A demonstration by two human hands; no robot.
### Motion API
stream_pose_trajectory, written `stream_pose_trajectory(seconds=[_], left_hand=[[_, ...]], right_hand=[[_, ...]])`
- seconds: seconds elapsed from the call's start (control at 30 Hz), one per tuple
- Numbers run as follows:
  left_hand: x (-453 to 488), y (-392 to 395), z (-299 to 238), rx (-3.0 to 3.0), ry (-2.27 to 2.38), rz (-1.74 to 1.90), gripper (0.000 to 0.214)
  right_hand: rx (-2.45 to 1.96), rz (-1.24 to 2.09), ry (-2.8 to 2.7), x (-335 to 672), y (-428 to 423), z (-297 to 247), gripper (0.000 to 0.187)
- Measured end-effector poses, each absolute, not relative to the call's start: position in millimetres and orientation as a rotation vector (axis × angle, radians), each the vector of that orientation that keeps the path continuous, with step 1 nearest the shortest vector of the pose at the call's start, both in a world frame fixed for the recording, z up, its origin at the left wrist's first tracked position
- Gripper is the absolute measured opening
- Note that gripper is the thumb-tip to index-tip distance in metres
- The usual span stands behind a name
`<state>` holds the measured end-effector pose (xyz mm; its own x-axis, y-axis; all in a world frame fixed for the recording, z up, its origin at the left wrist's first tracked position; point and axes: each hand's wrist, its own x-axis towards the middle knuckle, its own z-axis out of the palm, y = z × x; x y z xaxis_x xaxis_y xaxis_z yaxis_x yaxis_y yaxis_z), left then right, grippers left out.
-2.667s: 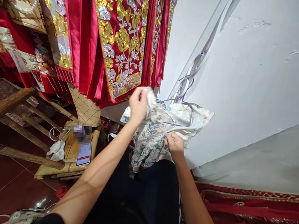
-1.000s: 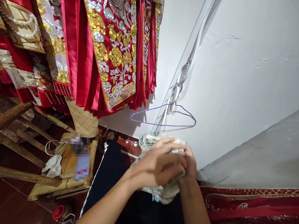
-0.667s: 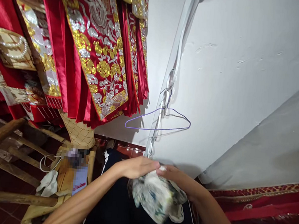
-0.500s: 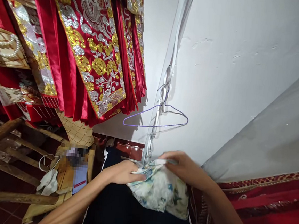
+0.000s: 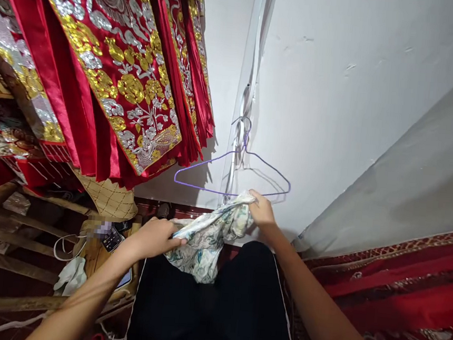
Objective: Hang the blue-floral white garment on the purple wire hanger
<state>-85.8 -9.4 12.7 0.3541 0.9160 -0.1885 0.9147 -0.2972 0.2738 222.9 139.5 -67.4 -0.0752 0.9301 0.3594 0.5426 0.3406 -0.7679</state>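
Note:
A white cloth garment with a green and blue floral print [image 5: 208, 242] is stretched between my two hands above my dark trousers. Its exact kind cannot be made out. My left hand [image 5: 159, 238] is closed on the lower left edge, thumb on top. Higher up and to the right, my right hand [image 5: 261, 209] pinches the upper corner. Just beyond the cloth hangs a purple wire hanger [image 5: 234, 152], hooked on a loop of the white strap [image 5: 240, 131] against the wall. The garment's upper corner overlaps the hanger's bottom bar in view.
Red embroidered costumes [image 5: 138, 93] with gold and silver sequins hang at left. Below them stands a bamboo chair [image 5: 12, 299] with a white tissue [image 5: 71, 275], a cable and a dark device [image 5: 112, 239] near it. Red fabric [image 5: 390, 290] lies at right beside the white wall [image 5: 336, 95].
Both hands have moved up and left, and the floral garment has spread out between them, closer to the hanger. The hanger appears slightly larger, and the view has shifted.

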Motion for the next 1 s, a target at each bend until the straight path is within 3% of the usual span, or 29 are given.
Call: stream_pose_trajectory(seconds=[0.17, 0.47, 0.6, 0.77, 0.87, 0.93, 1.0], left_hand=[[-111.7, 10.4, 10.7, 2.225, 1.665, -0.127, 0.031], [-121.4, 58.2, 57.4, 2.457, 1.545, 0.811, 0.018], [-107.0, 53.4, 82.5, 2.428, 1.633, 1.205, 0.013], [-72.0, 79.7, 102.6, 2.576, 1.587, 0.967, 0.043], [-58.2, 105.0, 96.6, 2.700, 1.588, 0.833, 0.040], [-57.2, 118.1, 89.0, 2.714, 1.558, 0.856, 0.036], [-60.0, 125.6, 82.7, 2.699, 1.550, 0.907, 0.033]], right_hand=[[-1.313, 0.539, -1.816, 249.4, 105.6, -55.6, 0.011], [-1.202, 0.603, -1.582, 215.1, 93.2, -71.2, 0.018], [-1.158, 0.710, -1.531, 193.2, 88.9, -74.5, 0.012], [-1.049, 0.796, -1.642, 181.1, 80.4, -66.7, 0.016], [-1.103, 0.770, -1.674, 196.5, 75.8, -53.1, 0.019], [-1.125, 0.782, -1.719, 212.1, 70.3, -39.1, 0.030], [-1.121, 0.783, -1.730, 229.0, 62.7, -23.1, 0.053]])
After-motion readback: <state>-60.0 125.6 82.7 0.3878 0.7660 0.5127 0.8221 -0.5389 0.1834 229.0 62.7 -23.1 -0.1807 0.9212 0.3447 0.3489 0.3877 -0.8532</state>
